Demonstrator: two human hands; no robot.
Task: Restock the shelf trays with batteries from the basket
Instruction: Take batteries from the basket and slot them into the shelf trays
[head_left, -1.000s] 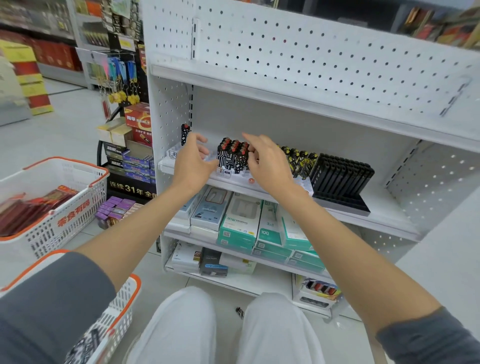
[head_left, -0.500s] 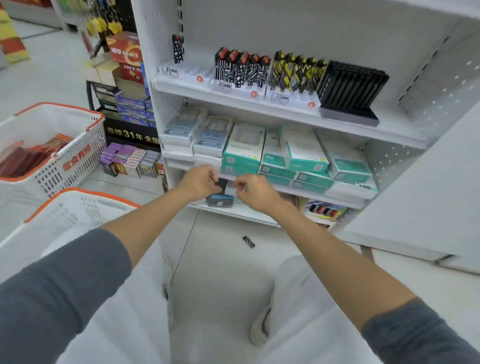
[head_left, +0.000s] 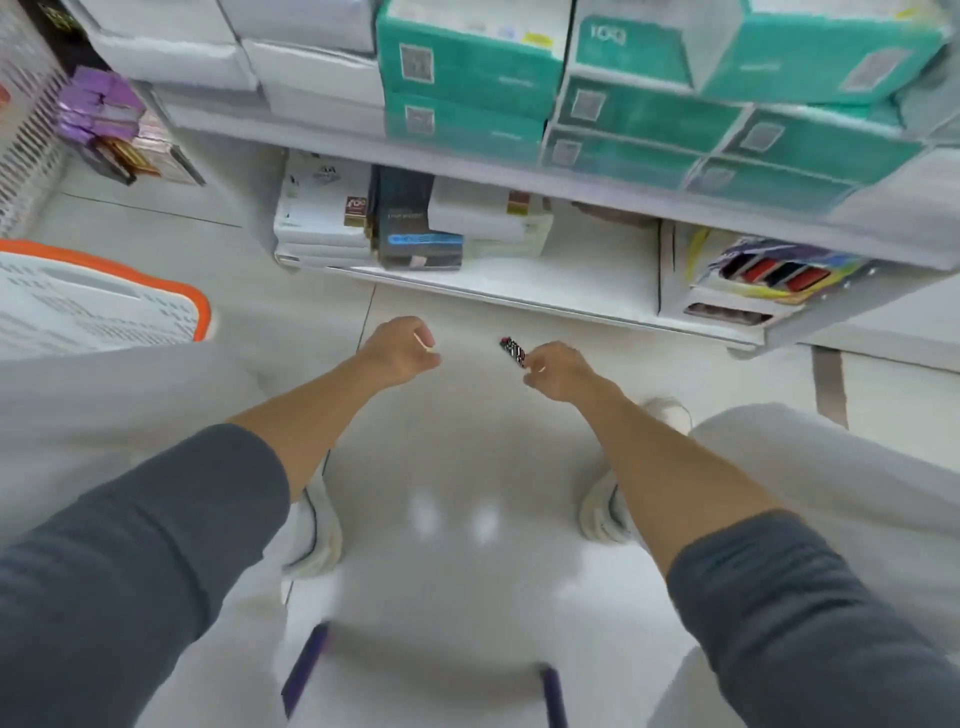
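Note:
A small battery pack (head_left: 512, 350) with a black, white and red pattern lies on the pale floor in front of the bottom shelf. My right hand (head_left: 558, 371) is down at it, thumb and curled fingertips pinching its near end. My left hand (head_left: 402, 351) hovers just to the left, loosely curled and holding nothing. The white basket with an orange rim (head_left: 200, 312) stands at the left edge, beside my left knee; its contents are not visible. The shelf trays are out of view.
The bottom shelf (head_left: 545, 288) holds white and dark boxes (head_left: 415, 228) and a yellow display carton (head_left: 769, 275). Teal boxes (head_left: 467, 73) fill the shelf above. Purple packs (head_left: 98, 111) lie at far left. My knees and white shoes (head_left: 605, 506) flank the floor gap.
Both hands dropped from the upper battery shelf to the floor. My view tilted down. My right hand came to the fallen battery pack, which has not moved.

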